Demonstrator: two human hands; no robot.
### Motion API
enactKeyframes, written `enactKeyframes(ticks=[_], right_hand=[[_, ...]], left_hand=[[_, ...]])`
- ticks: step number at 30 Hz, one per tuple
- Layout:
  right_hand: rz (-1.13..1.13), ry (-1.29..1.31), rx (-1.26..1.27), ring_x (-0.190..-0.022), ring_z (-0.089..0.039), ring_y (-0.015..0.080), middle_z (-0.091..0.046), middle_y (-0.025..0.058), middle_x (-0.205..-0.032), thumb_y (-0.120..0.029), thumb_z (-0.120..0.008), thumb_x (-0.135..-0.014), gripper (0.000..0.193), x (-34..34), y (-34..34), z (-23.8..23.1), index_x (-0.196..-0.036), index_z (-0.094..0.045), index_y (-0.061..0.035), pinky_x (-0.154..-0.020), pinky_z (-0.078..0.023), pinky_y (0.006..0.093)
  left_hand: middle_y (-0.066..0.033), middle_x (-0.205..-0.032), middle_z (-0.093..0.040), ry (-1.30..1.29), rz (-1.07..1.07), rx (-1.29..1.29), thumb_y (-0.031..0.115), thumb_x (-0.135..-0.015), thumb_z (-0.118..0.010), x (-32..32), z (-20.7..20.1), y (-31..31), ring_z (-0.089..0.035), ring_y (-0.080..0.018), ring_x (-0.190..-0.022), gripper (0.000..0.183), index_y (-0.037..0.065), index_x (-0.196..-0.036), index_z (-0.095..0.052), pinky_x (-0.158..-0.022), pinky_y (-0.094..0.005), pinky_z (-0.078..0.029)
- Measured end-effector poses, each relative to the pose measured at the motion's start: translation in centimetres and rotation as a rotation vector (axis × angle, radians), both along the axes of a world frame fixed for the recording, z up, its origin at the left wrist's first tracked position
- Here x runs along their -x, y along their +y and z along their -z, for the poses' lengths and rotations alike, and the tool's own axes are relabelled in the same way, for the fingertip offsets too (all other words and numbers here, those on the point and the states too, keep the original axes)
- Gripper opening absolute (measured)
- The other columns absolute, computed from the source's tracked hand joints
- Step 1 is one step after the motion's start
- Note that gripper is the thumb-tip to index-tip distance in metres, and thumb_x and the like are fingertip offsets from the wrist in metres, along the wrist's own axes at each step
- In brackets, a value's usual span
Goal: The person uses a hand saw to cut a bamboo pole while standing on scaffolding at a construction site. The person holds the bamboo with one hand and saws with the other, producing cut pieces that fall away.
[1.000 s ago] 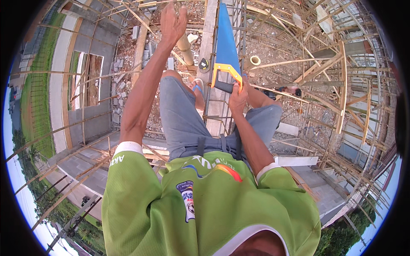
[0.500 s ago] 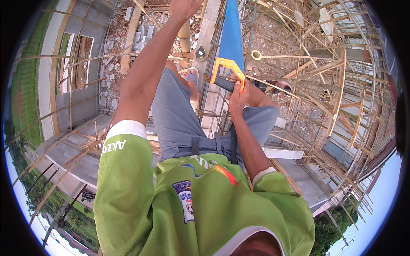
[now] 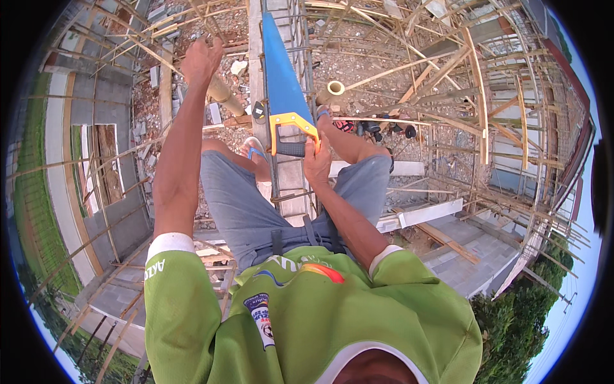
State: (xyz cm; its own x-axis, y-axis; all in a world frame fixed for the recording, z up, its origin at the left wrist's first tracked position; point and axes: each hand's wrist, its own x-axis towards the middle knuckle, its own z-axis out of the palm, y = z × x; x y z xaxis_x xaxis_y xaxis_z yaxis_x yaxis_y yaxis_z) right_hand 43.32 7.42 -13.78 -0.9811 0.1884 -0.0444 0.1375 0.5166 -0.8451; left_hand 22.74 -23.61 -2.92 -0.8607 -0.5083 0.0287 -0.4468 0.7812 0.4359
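Note:
My right hand (image 3: 318, 163) is shut on the black grip of a hand saw (image 3: 281, 80). The saw has a blue blade and a yellow handle frame, and it points away from me along a narrow concrete beam (image 3: 295, 185). I sit astride that beam in grey shorts, high above the ground. My left hand (image 3: 201, 61) is stretched far out ahead on the left. Its fingers are loosely curled in the air with nothing in them, close to thin bamboo poles (image 3: 160, 48).
Bamboo scaffolding (image 3: 473, 96) surrounds me on all sides. A steel rebar cage (image 3: 300, 38) runs along the beam beside the saw. Rubble-strewn ground (image 3: 371, 64) lies far below, with a cut bamboo tube (image 3: 335, 88) sticking up. Grey walls (image 3: 83, 192) stand to the left.
My left arm has swung out to the left and its spread fingers have curled in. The right hand keeps its hold on the saw, which has shifted only slightly.

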Motion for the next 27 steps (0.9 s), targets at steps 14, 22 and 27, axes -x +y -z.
enactKeyframes(ticks=[14, 22, 27], right_hand=[[0.021, -0.219, 0.025, -0.097, -0.066, 0.0506, -0.067, 0.0335, -0.099, -0.039, -0.056, -0.094, 0.066, -0.1, 0.9, -2.2, -0.142, -0.042, 0.0050, -0.084, -0.051, 0.0568], [0.042, -0.226, 0.046, -0.085, -0.066, 0.0512, -0.067, 0.0329, -0.090, -0.041, -0.055, -0.094, 0.062, -0.5, 1.4, -3.6, -0.136, -0.046, 0.0037, -0.078, -0.052, 0.0578], [0.055, -0.235, 0.074, -0.081, -0.067, 0.0513, -0.067, 0.0332, -0.084, -0.045, -0.055, -0.093, 0.064, -0.6, 1.8, -4.1, -0.134, -0.047, 0.0040, -0.075, -0.052, 0.0593]], left_hand=[[-0.0240, -0.117, -0.069, -0.038, -0.003, 0.222, 0.055, -0.089, -0.053, 0.5, 1.8, -0.6, -0.066, -0.0412, -0.110, 0.060, 0.005, -0.117, -0.071, -0.109, -0.0603, -0.032], [-0.0274, -0.118, -0.067, -0.090, 0.062, 0.158, 0.055, -0.088, -0.052, 0.7, 1.6, -0.7, -0.065, -0.0451, -0.109, 0.061, 0.005, -0.118, -0.070, -0.095, -0.0564, -0.050], [-0.0243, -0.114, -0.069, -0.081, 0.058, 0.191, 0.049, -0.087, -0.051, 0.4, 1.1, -0.1, -0.065, -0.0440, -0.106, 0.054, 0.008, -0.112, -0.074, -0.092, -0.0571, -0.048]])
